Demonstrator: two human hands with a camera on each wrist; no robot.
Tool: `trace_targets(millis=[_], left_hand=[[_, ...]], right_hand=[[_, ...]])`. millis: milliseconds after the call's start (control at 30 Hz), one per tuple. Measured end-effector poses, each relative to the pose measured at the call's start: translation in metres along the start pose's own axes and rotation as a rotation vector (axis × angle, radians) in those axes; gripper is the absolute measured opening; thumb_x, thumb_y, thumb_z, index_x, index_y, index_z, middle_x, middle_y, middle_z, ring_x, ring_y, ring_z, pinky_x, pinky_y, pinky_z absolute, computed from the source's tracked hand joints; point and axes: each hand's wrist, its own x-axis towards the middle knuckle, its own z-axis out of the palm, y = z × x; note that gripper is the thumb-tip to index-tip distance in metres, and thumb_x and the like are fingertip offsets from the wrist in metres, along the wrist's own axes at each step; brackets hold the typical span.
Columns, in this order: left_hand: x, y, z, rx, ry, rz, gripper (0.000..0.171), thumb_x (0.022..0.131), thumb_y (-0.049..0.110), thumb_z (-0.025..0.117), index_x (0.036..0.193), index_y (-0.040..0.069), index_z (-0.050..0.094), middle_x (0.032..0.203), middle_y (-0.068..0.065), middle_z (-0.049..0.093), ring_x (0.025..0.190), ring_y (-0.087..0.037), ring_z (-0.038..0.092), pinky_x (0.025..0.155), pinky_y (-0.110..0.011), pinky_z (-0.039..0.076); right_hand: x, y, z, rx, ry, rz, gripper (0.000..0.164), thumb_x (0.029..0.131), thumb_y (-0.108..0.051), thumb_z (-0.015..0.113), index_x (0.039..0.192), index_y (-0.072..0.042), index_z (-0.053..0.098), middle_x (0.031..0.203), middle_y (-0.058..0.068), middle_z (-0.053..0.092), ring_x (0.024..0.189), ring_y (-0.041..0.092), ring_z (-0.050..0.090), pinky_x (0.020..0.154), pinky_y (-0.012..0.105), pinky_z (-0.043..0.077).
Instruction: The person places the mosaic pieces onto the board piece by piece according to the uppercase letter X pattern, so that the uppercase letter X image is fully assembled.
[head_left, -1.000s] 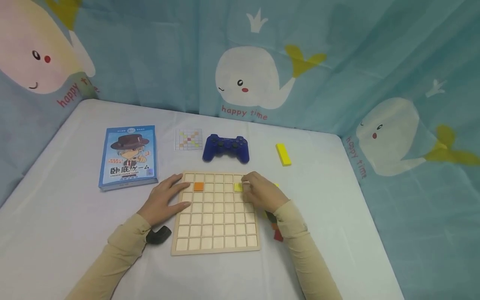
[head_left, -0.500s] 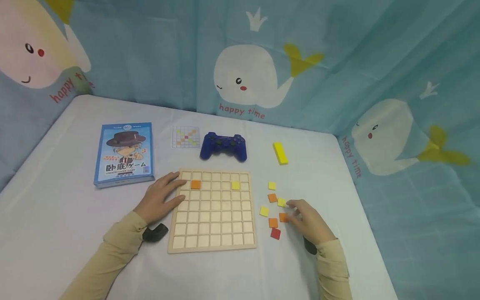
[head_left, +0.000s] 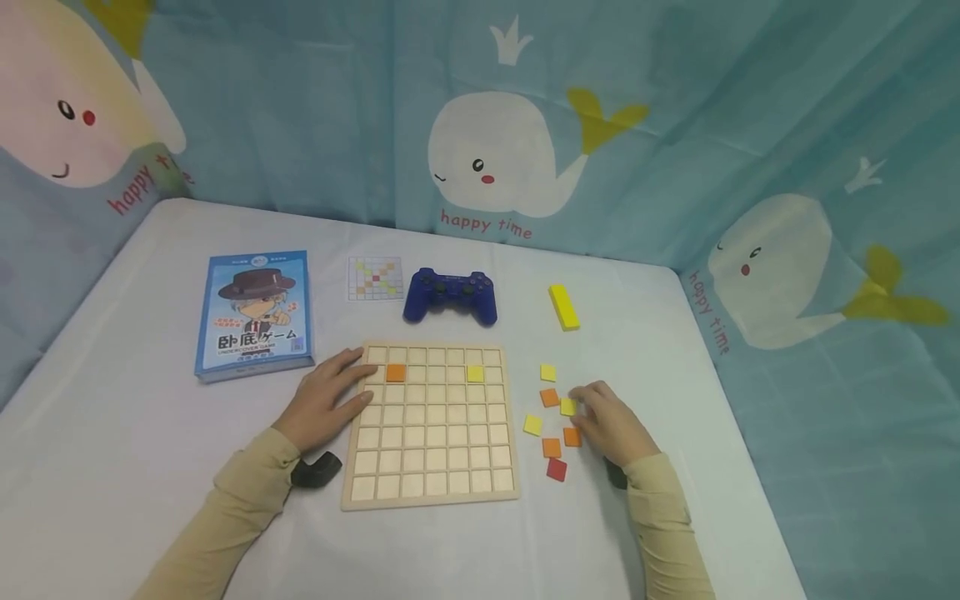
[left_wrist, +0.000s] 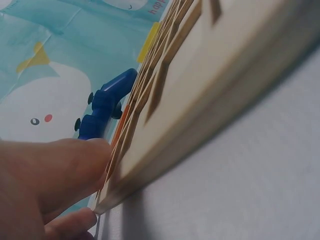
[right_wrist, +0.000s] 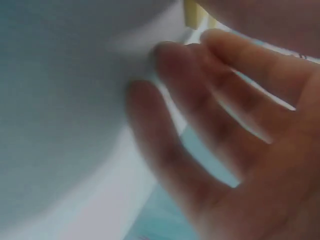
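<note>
A wooden grid board [head_left: 429, 502] lies in front of me in the head view. An orange tile [head_left: 396, 373] and a yellow tile [head_left: 476, 374] sit in its second row from the top. My left hand [head_left: 321, 402] rests at the board's left edge with fingers extended; the left wrist view shows thumb and fingers at the frame [left_wrist: 150, 165]. To the right of the board, my right hand [head_left: 613, 423] has its fingertips and thumb about a loose yellow tile [head_left: 567, 407], which lies on the table. In the right wrist view its fingers [right_wrist: 160, 130] are loosely bent; that tile is not clearly visible there.
Several loose tiles lie right of the board, among them a red tile [head_left: 557, 470] and an orange tile [head_left: 551, 448]. Behind are a blue game controller [head_left: 450, 297], a pattern card [head_left: 375, 278], a blue box [head_left: 256, 317] and a yellow block [head_left: 564, 307].
My right hand has withdrawn from the yellow tile on the board, moved right to the loose tiles, then shifted slightly left over one yellow tile. My left hand has stayed put.
</note>
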Motion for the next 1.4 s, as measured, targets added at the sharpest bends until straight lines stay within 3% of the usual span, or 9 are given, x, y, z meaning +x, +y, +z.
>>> trace_targets(millis=[167, 400, 667, 1067, 1400], left_hand=[[-0.001, 0.002, 0.001, -0.006, 0.0, -0.005, 0.041, 0.094, 0.026, 0.059, 0.132, 0.01, 0.055, 0.148, -0.02, 0.037, 0.136, -0.044, 0.03, 0.106, -0.066, 0.024], [0.0, 0.0, 0.002, -0.003, 0.005, -0.002, 0.041, 0.094, 0.026, 0.058, 0.132, 0.01, 0.055, 0.148, -0.019, 0.037, 0.137, -0.043, 0.029, 0.106, -0.066, 0.023], [0.001, -0.001, 0.003, -0.002, 0.005, 0.0, 0.041, 0.094, 0.024, 0.059, 0.133, 0.01, 0.055, 0.149, -0.018, 0.037, 0.137, -0.043, 0.029, 0.107, -0.065, 0.022], [-0.001, 0.0, 0.002, -0.005, -0.004, -0.008, 0.041, 0.095, 0.025, 0.058, 0.133, 0.01, 0.055, 0.149, -0.019, 0.037, 0.137, -0.043, 0.029, 0.107, -0.066, 0.022], [-0.001, 0.0, 0.001, -0.006, 0.001, -0.005, 0.041, 0.095, 0.025, 0.057, 0.133, 0.009, 0.055, 0.149, -0.019, 0.036, 0.137, -0.043, 0.029, 0.106, -0.066, 0.022]], right_hand=[[-0.002, 0.001, 0.001, -0.005, 0.021, -0.014, 0.032, 0.086, -0.01, 0.071, 0.118, -0.01, 0.063, 0.11, 0.002, 0.06, 0.086, 0.016, 0.057, 0.082, 0.036, 0.055], [0.0, 0.003, 0.001, -0.037, 0.069, -0.088, 0.022, 0.089, -0.011, 0.068, 0.111, -0.009, 0.066, 0.112, 0.003, 0.061, 0.106, 0.021, 0.06, 0.095, 0.04, 0.052], [-0.01, 0.005, -0.003, -0.033, 0.014, -0.097, 0.032, 0.084, -0.011, 0.074, 0.115, -0.01, 0.065, 0.109, 0.001, 0.065, 0.106, 0.02, 0.061, 0.095, 0.041, 0.051], [-0.008, 0.004, 0.002, -0.075, 0.039, -0.162, 0.032, 0.083, -0.008, 0.074, 0.113, -0.012, 0.065, 0.113, 0.0, 0.064, 0.109, 0.02, 0.06, 0.097, 0.039, 0.05], [-0.003, 0.004, 0.002, -0.105, 0.074, -0.293, 0.03, 0.078, -0.005, 0.078, 0.104, -0.015, 0.067, 0.112, -0.002, 0.065, 0.109, 0.017, 0.06, 0.095, 0.034, 0.052]])
